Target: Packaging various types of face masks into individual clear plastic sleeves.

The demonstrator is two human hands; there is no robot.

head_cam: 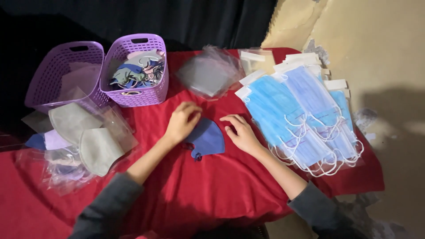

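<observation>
Red cloth [212, 190] covers the tabletop; soft weave, creased toward the near edge. All places are taken from the dark blue mask.

Dark blue mask [206, 139]: matte fabric, folded to a rounded half-moon, ear loop at its near edge. It lies flat on the red cloth, between the two hands.

Left hand [182, 122]: rests on the left edge of the dark blue mask, fingers curled down onto the fabric. Grip half closed, pressing the mask rather than lifting it. Grey sleeve behind the wrist.

Right hand [241, 132]: just right of the mask, fingertips bent to the cloth at the mask's right edge. Grip loose and partly open; whether it pinches the edge I cannot tell.

Right of the mask: fanned pile of light blue pleated masks [301, 115] in clear sleeves, white loops trailing toward the near side.

Left of the mask: two grey cup-shaped masks [95, 148] in glossy clear bags, with a lilac piece [55, 140] beside them.

Beyond the mask: stack of crinkled clear bags [208, 73]. Beyond and left: two purple perforated plastic baskets, touching side by side. The nearer basket [146, 95] holds mixed-colour fabric masks; the farther basket [53, 88] holds pale pieces, unclear. A dark curtain [177, 17] is behind.
</observation>
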